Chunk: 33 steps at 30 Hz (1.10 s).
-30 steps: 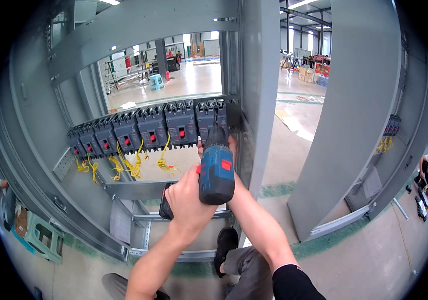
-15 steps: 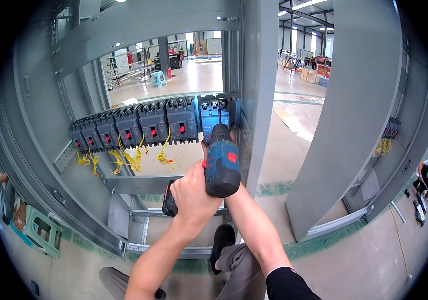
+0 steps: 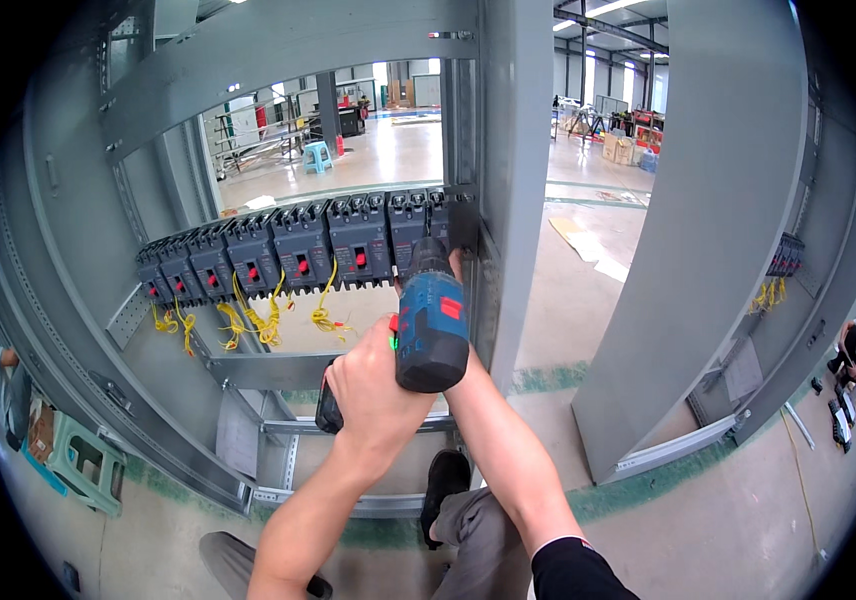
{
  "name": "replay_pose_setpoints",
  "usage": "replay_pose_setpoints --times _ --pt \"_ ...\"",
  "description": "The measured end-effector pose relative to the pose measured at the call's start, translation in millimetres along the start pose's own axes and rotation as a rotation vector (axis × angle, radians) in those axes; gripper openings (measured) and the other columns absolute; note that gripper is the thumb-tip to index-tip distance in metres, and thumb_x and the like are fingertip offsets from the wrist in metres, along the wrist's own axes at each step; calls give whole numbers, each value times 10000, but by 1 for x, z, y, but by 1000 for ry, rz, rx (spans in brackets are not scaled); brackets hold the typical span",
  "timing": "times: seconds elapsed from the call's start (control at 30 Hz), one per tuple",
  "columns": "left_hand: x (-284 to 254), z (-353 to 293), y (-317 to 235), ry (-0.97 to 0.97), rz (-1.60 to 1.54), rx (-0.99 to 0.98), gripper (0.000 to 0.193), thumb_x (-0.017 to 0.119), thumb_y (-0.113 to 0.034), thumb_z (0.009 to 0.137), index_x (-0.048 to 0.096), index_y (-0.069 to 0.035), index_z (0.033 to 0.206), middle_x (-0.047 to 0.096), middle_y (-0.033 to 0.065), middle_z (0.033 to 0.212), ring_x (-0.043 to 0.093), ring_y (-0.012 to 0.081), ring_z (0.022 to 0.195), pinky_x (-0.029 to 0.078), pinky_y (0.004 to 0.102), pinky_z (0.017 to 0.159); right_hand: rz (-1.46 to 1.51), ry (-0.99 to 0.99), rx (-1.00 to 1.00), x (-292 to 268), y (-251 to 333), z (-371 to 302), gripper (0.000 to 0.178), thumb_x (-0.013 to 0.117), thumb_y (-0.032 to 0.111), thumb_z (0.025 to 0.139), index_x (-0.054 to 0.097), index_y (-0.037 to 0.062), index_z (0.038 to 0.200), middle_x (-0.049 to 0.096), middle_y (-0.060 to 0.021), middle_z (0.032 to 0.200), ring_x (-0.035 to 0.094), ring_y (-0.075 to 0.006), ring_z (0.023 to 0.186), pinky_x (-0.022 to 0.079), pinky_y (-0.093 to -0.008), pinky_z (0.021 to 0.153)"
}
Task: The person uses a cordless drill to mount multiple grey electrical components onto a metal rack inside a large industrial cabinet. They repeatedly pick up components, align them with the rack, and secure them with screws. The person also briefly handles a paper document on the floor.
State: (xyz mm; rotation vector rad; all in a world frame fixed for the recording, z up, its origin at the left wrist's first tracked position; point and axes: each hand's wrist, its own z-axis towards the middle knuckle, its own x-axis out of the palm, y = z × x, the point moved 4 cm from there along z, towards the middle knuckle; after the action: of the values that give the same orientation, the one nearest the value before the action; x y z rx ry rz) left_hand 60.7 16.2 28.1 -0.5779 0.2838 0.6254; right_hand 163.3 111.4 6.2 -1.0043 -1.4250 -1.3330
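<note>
One drill (image 3: 434, 335), my left hand (image 3: 376, 385) wrapped round its grip; my right hand (image 3: 457, 264), mostly hidden behind it, I cannot read. The bit (image 3: 429, 222) points at the breaker (image 3: 406, 232) beside the grey upright (image 3: 515, 200). I'd hold it square, press evenly and ease off early.
</note>
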Motion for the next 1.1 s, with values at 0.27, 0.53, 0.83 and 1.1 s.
replay_pose_setpoints --times 0.27,0.53,0.83,1.1 --pt "-3 7 -9 11 -15 -71 378 727 -88 645 641 1 1002 657 211 750 643 420 744 503 441 648 -411 124 -337 -14 3 24 667 339 701 896 577 79 903 608 -96 760 612 -233 654 549 -364 619" --pt "-4 12 -19 23 43 -107 380 728 -95 642 640 3 998 659 214 740 646 423 740 498 456 652 -1080 80 -883 -26 2 29 724 265 714 930 594 71 875 619 -113 718 626 -239 608 548 -360 570" --pt "-3 15 -17 27 30 -119 354 730 -107 644 642 -3 971 657 215 762 639 424 764 491 466 652 -524 129 -376 -21 1 32 732 265 722 925 597 71 883 623 -116 720 625 -244 602 549 -362 576" --pt "0 -34 -3 -70 -164 72 259 721 -28 684 633 3 926 643 182 745 647 378 699 508 381 641 -243 18 -236 -58 15 75 687 497 723 864 549 149 1238 570 -47 1166 547 -231 1003 469 -417 945"
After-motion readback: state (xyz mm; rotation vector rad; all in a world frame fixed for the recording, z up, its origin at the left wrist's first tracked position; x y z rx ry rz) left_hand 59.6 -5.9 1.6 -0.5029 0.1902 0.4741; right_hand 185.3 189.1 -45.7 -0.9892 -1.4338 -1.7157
